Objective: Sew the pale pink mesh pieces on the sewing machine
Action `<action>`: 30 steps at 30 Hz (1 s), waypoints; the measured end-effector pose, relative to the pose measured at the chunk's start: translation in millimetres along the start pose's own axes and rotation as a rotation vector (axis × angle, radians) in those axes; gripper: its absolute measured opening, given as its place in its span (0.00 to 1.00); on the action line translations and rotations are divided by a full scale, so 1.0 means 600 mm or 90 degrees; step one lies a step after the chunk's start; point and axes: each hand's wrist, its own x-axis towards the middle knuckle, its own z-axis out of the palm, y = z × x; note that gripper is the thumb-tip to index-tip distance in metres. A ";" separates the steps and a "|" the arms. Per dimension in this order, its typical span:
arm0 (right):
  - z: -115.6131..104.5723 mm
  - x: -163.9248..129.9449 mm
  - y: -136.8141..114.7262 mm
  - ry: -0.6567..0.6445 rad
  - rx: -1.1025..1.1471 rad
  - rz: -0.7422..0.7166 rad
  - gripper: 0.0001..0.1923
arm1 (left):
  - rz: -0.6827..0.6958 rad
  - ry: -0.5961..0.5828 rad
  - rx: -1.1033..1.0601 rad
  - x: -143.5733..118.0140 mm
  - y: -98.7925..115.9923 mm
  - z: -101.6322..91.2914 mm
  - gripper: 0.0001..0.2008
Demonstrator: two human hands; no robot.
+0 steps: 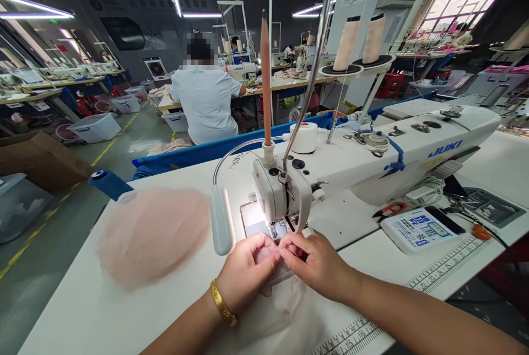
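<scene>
Just in front of the needle area of a white sewing machine [285, 184], my two hands meet over a pale, thin fabric [285, 311]. My left hand [252, 267], with a gold bangle at the wrist, pinches the fabric's edge. Thumb and fingers of my right hand [316, 261] are closed on the same edge, fingertips touching those of the left. The fabric hangs down toward me over the table's front. A lamp [222, 220] lights the needle plate. Left of it lies a sheer pinkish fabric piece [157, 234].
A blue thread cone [109, 183] is at the table's left edge. To the right lie orange-handled snips [389, 210], a white box-like device [419, 228] and a printed ruler [444, 261]. Beyond a blue cloth trough [185, 151], a person [204, 101] sits facing away.
</scene>
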 end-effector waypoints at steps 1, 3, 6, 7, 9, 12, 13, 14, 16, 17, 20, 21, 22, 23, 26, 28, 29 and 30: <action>0.000 0.000 0.000 0.001 -0.002 -0.002 0.09 | 0.027 0.022 0.014 0.000 0.001 0.001 0.12; 0.000 0.000 0.001 -0.001 -0.004 -0.004 0.09 | 0.048 0.050 0.008 0.000 0.004 0.003 0.12; 0.001 -0.001 0.002 -0.010 -0.001 -0.004 0.09 | -0.028 0.000 -0.085 -0.002 0.010 0.007 0.14; 0.002 -0.001 0.003 -0.011 0.000 -0.004 0.09 | -0.052 -0.021 -0.102 -0.003 0.012 0.007 0.15; 0.003 -0.002 0.004 -0.010 -0.003 -0.001 0.09 | -0.060 -0.039 -0.098 -0.005 0.015 0.008 0.16; 0.004 -0.003 0.004 -0.016 -0.007 0.009 0.08 | -0.047 -0.031 -0.079 -0.007 0.016 0.007 0.15; 0.003 -0.003 0.004 -0.018 -0.007 0.013 0.08 | -0.045 -0.027 -0.082 -0.007 0.016 0.007 0.15; 0.003 -0.003 0.003 -0.018 -0.006 0.015 0.08 | -0.045 -0.024 -0.087 -0.007 0.015 0.007 0.15; 0.002 -0.002 0.002 -0.019 -0.004 0.015 0.08 | -0.052 -0.021 -0.098 -0.006 0.013 0.007 0.16; 0.001 -0.002 0.001 -0.020 -0.002 0.014 0.08 | -0.059 -0.020 -0.102 -0.006 0.011 0.008 0.17; 0.002 -0.001 0.001 -0.017 -0.001 0.008 0.08 | -0.081 -0.024 -0.115 -0.005 0.007 0.009 0.18; 0.002 -0.001 0.001 -0.014 -0.004 0.006 0.08 | -0.087 -0.029 -0.121 -0.005 0.006 0.009 0.18; 0.002 -0.001 0.001 -0.010 -0.008 0.006 0.08 | -0.091 -0.036 -0.124 -0.005 0.005 0.008 0.18; 0.002 -0.001 0.001 -0.008 -0.012 0.007 0.08 | -0.089 -0.040 -0.120 -0.005 0.005 0.008 0.17; 0.000 0.000 -0.002 -0.007 -0.028 0.014 0.08 | -0.029 -0.017 -0.027 -0.006 0.004 0.006 0.14; 0.000 0.002 -0.004 -0.008 -0.046 0.018 0.08 | 0.053 0.030 0.102 -0.006 0.002 0.005 0.12; 0.001 0.002 -0.005 -0.008 -0.058 0.019 0.08 | 0.094 0.056 0.173 -0.005 0.000 0.005 0.12; 0.002 0.003 -0.005 -0.008 -0.074 0.020 0.09 | 0.126 0.078 0.240 -0.004 -0.002 0.006 0.13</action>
